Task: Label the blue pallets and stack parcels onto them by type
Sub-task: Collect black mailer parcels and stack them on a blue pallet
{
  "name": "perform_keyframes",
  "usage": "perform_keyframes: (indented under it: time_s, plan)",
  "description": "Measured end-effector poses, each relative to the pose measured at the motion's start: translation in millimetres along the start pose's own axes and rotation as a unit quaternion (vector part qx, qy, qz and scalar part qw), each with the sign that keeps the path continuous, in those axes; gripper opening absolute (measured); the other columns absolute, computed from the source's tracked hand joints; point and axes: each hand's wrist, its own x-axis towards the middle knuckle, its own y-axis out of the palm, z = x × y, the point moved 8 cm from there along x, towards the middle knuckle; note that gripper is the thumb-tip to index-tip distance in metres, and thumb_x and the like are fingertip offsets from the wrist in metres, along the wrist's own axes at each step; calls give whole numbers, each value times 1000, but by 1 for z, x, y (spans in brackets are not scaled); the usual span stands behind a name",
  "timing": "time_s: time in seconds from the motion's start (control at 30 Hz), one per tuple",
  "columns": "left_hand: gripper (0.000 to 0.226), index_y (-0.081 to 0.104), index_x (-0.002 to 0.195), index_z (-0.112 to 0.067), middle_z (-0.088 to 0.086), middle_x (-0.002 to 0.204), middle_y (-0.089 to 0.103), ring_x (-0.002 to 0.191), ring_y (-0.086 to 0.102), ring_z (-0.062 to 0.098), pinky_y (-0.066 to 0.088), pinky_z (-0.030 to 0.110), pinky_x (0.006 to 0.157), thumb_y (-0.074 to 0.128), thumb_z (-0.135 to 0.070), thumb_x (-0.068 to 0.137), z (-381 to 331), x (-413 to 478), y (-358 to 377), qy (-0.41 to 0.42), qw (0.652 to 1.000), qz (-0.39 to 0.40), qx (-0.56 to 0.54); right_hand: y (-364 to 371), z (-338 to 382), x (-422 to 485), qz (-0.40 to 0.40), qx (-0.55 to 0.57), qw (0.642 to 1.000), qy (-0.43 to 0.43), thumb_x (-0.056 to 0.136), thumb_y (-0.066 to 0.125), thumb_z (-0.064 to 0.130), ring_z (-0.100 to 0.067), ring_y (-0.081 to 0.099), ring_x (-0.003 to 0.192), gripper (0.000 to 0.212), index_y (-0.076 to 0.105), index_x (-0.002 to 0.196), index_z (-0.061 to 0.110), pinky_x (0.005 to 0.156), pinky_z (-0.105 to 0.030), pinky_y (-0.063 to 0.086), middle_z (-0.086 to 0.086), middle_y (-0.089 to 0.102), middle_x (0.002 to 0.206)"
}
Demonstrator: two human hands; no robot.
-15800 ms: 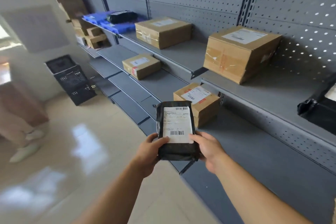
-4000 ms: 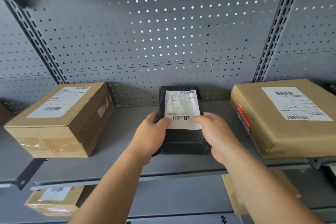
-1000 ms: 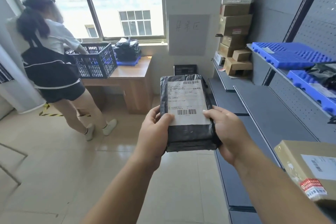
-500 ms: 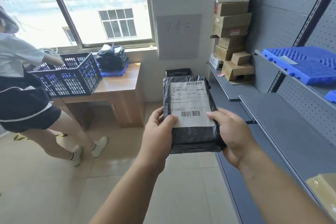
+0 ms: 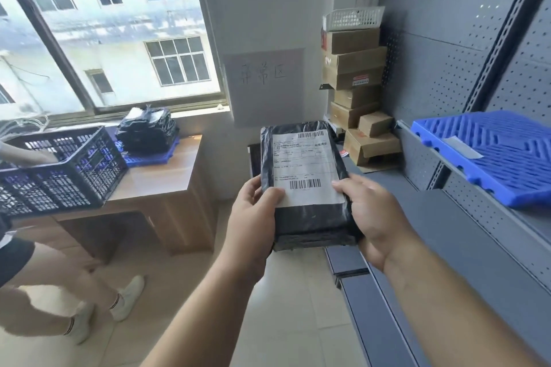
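The grey perforated metal shelving [image 5: 447,232] fills the right of the frame and runs off its edge, taking part of the blue pallet [image 5: 492,158] on its upper shelf with it. At lower left another person [image 5: 44,292] is cut off: only legs and a hand reaching to the black lattice crate [image 5: 59,170] show. That crate overhangs the wooden desk [image 5: 161,182] and is clipped too.

In the centre of the frame, both hands hold the black parcel [image 5: 310,217] in the air. The left hand [image 5: 253,217] and right hand [image 5: 375,217] clasp its lower sides, thumbs on top at the bottom corners of the white label [image 5: 304,167], the other fingers hidden underneath. The label's small print is too fine to read.

The parcel is a flat rectangle in wrinkled, glossy plastic film. The pallet is ribbed moulded plastic with a pale strip of tape [image 5: 462,147].
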Motion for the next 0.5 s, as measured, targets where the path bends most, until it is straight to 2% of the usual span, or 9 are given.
perform_keyframes:
  time_s: [0.13, 0.27, 0.37, 0.5]
  plan:
    - [42, 68, 121, -31, -4, 111, 77, 103, 73, 25, 59, 45, 82, 62, -28, 79, -1, 44, 43, -2, 999, 39, 10, -34, 17, 33, -41, 5, 999, -14, 96, 54, 16, -27, 77, 91, 28, 79, 100, 25, 78, -45, 62, -8, 80, 100]
    - [43, 68, 121, -32, -2, 112, 78, 109, 72, 30, 55, 57, 98, 62, -27, 78, 2, 84, 92, -18, 996, 87, 14, -72, 36, 57, -94, -3, 995, -40, 97, 55, 16, -24, 78, 86, 29, 80, 96, 30, 65, -42, 64, -6, 80, 95]
    - [36, 69, 118, -34, -4, 109, 78, 106, 73, 29, 57, 58, 95, 64, -24, 84, 8, 115, 132, -29, 990, 140, 15, -103, 48, 69, -145, -19, 987, -64, 97, 54, 16, -20, 77, 90, 30, 80, 96, 32, 70, -35, 62, -2, 80, 97]
    - [29, 72, 112, -36, -7, 103, 79, 94, 76, 22, 62, 43, 81, 61, -18, 91, 15, 149, 187, -42, 973, 224, 24, -137, 60, 79, -237, -49, 967, -81, 86, 55, 29, -18, 76, 98, 29, 78, 105, 32, 90, -44, 58, 4, 80, 103]
